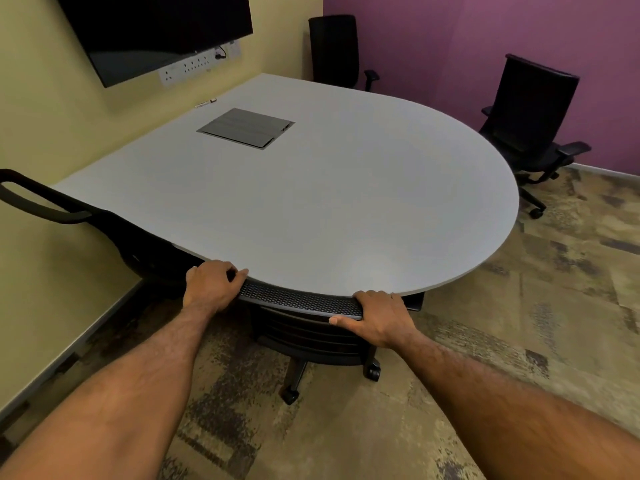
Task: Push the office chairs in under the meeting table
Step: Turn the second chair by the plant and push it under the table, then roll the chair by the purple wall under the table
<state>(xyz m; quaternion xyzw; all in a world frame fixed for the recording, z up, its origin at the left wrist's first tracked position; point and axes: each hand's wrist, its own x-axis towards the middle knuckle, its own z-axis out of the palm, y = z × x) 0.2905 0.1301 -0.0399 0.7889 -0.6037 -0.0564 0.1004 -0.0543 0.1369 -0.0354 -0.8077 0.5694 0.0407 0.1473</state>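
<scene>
A black mesh-backed office chair (301, 301) stands right in front of me, its backrest top touching the rounded near edge of the grey meeting table (311, 202). My left hand (211, 285) grips the left end of the backrest top and my right hand (377, 315) grips the right end. Its seat is hidden under the table; two castors show below. Another black chair (69, 206) is tucked in at the table's left side. A third chair (530, 119) stands away from the table at the right, and a fourth (334, 50) stands at the far end.
A dark screen (156, 32) and a socket strip (201, 65) hang on the yellow wall at left. A grey cable hatch (246, 128) is set in the tabletop, with a marker (206, 103) near the wall. Patterned carpet (519, 306) lies to the right.
</scene>
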